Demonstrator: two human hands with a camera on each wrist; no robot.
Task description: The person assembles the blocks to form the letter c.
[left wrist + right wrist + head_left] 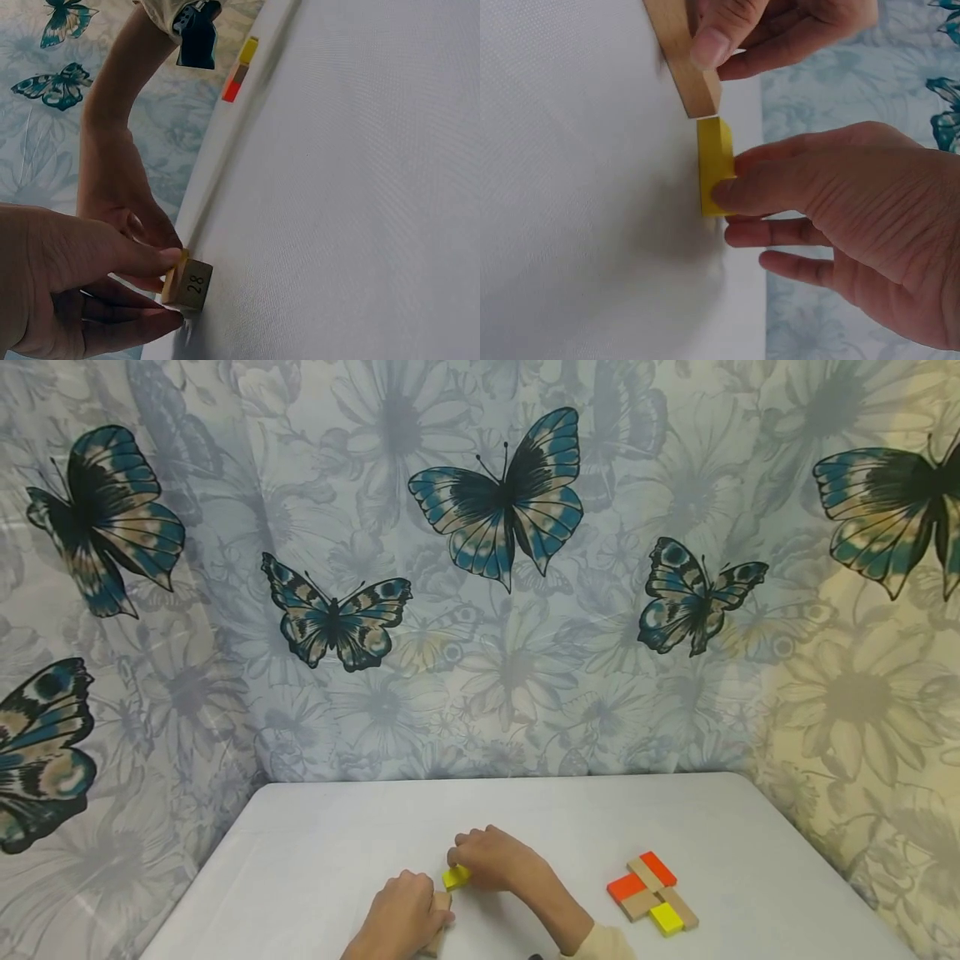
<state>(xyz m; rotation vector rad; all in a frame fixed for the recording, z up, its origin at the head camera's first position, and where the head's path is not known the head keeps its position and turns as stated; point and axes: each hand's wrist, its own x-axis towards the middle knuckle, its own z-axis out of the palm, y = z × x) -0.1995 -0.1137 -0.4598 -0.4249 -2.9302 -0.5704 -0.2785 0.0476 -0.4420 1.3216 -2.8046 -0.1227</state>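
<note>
My left hand (401, 914) grips a plain wooden block (442, 902) near the table's front edge. In the left wrist view, thumb and fingers pinch this wooden block (196, 285), whose end face carries the number 28. Just beyond it, my right hand (491, 860) pinches a yellow block (454, 877). The right wrist view shows the yellow block (714, 161) on the white surface between thumb and fingers, its end right at the end of the long wooden block (679, 60). Whether the two ends touch is hard to tell.
On the right of the white table (337, 827) lies a flat cluster of blocks: orange-red blocks (658, 868), plain wooden blocks (681, 910) and another yellow block (666, 919). Behind the table hangs a butterfly-patterned cloth (510, 693). A dark device (197, 34) sits at the right wrist.
</note>
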